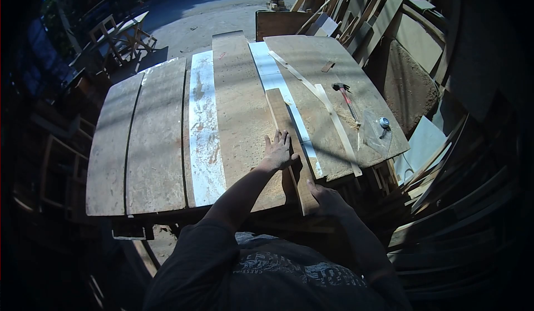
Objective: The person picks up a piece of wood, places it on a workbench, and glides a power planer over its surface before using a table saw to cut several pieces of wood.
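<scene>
A long wooden plank [279,111] lies lengthwise on the worktable, its near end jutting past the front edge. My left hand [278,152] rests on the plank's left side around mid-length, fingers spread. At the near end, my right hand [327,198] is closed around the plank's right edge; part of its fingers is hidden. To the right lie a thin wooden strip [338,128] and another thin strip [289,67]. Beyond them is a claw hammer [346,98] with a red and black handle. Near the right edge sits a small round tape measure [384,123].
The worktable [158,138] is made of wide boards with gaps and white strips [204,127]. Sawdust is scattered over it. Timber offcuts [356,16] lean at the back right, and more boards [445,211] are stacked at the right. A wooden trestle [119,36] stands far left.
</scene>
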The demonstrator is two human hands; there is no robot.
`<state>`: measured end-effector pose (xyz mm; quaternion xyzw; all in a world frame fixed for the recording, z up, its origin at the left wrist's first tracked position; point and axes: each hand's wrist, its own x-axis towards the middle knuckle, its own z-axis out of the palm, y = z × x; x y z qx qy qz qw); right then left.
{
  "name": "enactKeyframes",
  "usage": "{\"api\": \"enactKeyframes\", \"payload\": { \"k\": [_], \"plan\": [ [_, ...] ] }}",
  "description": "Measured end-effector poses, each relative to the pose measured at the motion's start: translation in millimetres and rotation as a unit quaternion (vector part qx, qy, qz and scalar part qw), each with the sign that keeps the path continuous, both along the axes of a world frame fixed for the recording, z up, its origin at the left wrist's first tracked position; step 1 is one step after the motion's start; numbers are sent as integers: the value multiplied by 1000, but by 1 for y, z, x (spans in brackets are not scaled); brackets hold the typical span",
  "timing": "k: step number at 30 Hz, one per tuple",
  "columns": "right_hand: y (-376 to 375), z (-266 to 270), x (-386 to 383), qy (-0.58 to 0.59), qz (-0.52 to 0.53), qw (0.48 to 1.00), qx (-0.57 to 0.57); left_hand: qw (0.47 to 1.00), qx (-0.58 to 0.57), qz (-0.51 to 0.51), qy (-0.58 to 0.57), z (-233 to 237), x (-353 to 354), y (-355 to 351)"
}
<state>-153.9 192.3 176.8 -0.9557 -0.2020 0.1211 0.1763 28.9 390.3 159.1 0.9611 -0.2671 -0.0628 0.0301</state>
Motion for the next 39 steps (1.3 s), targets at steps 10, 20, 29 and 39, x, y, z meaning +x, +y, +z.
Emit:
{"api": "enactKeyframes", "payload": {
  "k": [10,20,29,39],
  "plan": [
    [-3,-12,15,-21,16,1000,4,1000,-19,7,-8,-10,-3,5],
    [0,-8,32,7,19,1000,-17,993,-51,-81,70,8,-90,26],
    [3,-9,44,-34,25,999,-15,992,-90,-67,57,11,-133,12],
    [3,-13,59,-31,22,999,-38,991,-58,-55,-111,-26,-121,2]
  ]
}}
